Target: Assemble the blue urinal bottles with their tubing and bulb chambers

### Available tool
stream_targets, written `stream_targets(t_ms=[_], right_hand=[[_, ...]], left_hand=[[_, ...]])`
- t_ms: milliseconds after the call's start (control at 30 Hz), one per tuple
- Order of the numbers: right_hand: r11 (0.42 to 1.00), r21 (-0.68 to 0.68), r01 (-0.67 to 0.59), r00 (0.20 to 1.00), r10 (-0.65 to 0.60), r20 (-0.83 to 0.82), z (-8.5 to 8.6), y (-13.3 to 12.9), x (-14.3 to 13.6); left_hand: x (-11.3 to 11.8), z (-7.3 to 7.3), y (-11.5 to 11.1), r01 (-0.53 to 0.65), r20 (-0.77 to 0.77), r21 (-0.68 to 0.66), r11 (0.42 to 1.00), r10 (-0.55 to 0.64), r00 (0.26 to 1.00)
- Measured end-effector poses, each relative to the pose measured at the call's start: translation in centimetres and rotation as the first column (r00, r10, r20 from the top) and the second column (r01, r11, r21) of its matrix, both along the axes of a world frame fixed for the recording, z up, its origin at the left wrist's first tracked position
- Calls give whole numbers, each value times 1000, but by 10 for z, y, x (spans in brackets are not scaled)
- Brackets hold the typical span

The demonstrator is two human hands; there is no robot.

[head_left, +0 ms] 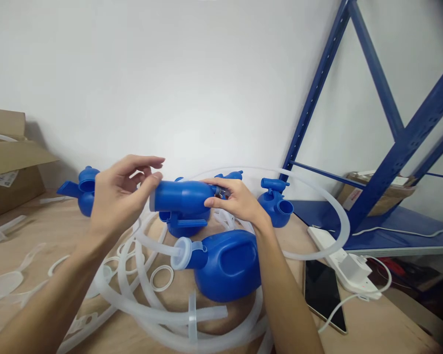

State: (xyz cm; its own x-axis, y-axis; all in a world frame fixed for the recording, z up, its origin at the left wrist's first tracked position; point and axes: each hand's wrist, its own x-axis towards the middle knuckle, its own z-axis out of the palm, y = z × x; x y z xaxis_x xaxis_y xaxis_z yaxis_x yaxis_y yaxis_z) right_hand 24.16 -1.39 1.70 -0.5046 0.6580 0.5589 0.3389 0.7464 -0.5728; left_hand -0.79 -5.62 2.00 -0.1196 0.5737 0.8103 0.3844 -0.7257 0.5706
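My right hand (239,199) is closed around the narrow end of a blue plastic tube-shaped funnel (184,196), held level above the table. A pale rim circles the funnel's wide end, which faces left. At that rim is my left hand (123,191), its thumb by the edge and its index finger stretched above; thumb and fingers are apart. Below lies a blue urinal bottle (227,265) with a moulded handle. Its neck carries a whitish cap (182,253) with a clear hose running into it. Part of the bottle hides behind my right forearm.
Coiled translucent hoses (151,309) and a white ring (161,278) lie on the wooden table. More blue bottles (275,206) stand along the wall. A phone (325,290) and a power strip (354,275) lie right, beside a blue shelf rack (421,113). Left stands a cardboard box (18,187).
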Motion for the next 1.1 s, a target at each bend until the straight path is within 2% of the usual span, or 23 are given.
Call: stream_targets(t_ms=[100, 267, 333, 500, 633, 767, 833, 900, 1000, 1100], right_hand=[[999, 25, -26, 998, 27, -52, -2, 0, -7], [999, 52, 7, 997, -3, -71, -6, -1, -20], [999, 54, -9, 1000, 10, -26, -5, -4, -23], [999, 33, -24, 999, 23, 35, 4, -17, -25], [1000, 7, -22, 998, 22, 51, 10, -25, -19], [994, -5, -110, 993, 110, 37, 10, -26, -10], [991, -29, -129, 990, 130, 48, 7, -23, -9], [987, -50, -154, 987, 156, 38, 4, -20, -10], [974, -56, -221, 975, 221, -11, 2, -16, -16], [986, -67, -152, 988, 152, -12, 4, -16, -20]], left_hand=[[-2, -3, 4, 83, 29, -53, 995, -81, 996], [5, -2, -3, 216, 148, -112, 970, -199, 969], [8, -3, -7, 273, 187, -97, 957, -252, 949], [11, -13, -11, 377, 203, 56, 925, -380, 903], [11, -17, -17, 458, 132, 20, 889, -457, 880], [12, -20, -25, 429, -145, 119, 895, -412, 900], [11, -21, -27, 417, -223, 168, 893, -377, 899], [10, -22, -27, 410, -246, 198, 890, -360, 900], [3, -18, -20, 378, -286, 173, 909, -321, 903], [-5, -15, -5, 379, -248, 123, 917, -341, 907]])
